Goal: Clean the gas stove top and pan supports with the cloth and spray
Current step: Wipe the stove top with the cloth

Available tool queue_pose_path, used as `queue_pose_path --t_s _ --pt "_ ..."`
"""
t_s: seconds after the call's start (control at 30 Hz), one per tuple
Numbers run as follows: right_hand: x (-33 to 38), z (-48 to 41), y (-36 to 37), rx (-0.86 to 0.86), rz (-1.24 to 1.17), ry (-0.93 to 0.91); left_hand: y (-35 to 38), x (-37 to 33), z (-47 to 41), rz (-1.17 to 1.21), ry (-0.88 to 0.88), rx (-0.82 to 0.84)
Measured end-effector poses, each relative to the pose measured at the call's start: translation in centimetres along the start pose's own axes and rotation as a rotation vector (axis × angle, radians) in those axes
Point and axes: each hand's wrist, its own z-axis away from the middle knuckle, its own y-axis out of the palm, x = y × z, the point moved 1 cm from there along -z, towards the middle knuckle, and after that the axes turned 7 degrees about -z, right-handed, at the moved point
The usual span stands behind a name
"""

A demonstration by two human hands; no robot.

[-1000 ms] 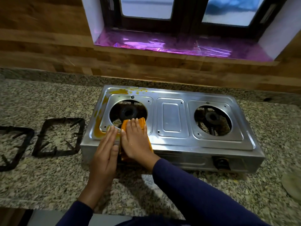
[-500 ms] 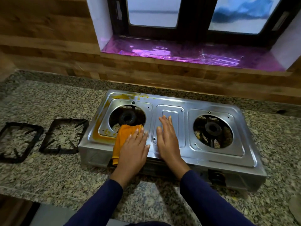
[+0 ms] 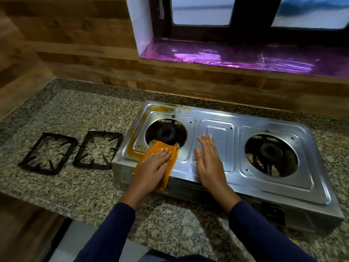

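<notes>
A steel two-burner gas stove (image 3: 217, 129) stands on the granite counter with its pan supports off. Yellow-orange grime (image 3: 130, 146) runs along its left rim and back left corner. My left hand (image 3: 151, 169) presses flat on an orange cloth (image 3: 157, 146), at the front edge of the left burner (image 3: 166, 133) opening. My right hand (image 3: 209, 163) lies flat, fingers apart, on the stove's centre panel, holding nothing. Two black pan supports (image 3: 36, 169) (image 3: 92, 166) lie side by side on the counter, left of the stove.
The right burner (image 3: 271, 152) opening shows brown residue. A dark knob (image 3: 273, 212) sits on the stove's front right. A wood-panel wall and a window sill with purple foil (image 3: 226, 57) rise behind. The granite counter (image 3: 75, 110) extends left to a corner.
The cloth passed from my right hand to my left hand. My right hand moved right onto the centre panel. My view shifted left and closer.
</notes>
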Motion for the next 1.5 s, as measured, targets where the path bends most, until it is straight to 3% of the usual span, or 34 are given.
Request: queue_pose_path --t_s 0.2,0.53,0.9,1.17,1.33,1.5 --pt "-0.1 -0.1 0.1 -0.089 0.017 0.05 -2.7 5.2 0.4 -0.271 0.03 0.017" --pt "-0.4 0.0 0.6 -0.226 0.103 0.099 -4.8 8.8 -4.6 -0.479 0.091 0.094" --pt "-0.2 0.1 1.2 -0.332 0.225 0.097 -5.2 10.5 -14.3 -0.524 0.278 0.116" --pt "-0.2 0.2 1.5 -0.403 0.262 0.134 -4.6 9.9 -20.1 -0.489 0.245 0.135" --pt "0.1 0.3 1.5 -0.43 0.259 0.153 -3.0 7.2 -22.5 -0.383 0.222 0.209" --pt "0.3 0.3 1.6 -0.453 0.209 0.168 -0.6 1.8 -24.6 -0.324 0.313 0.338"
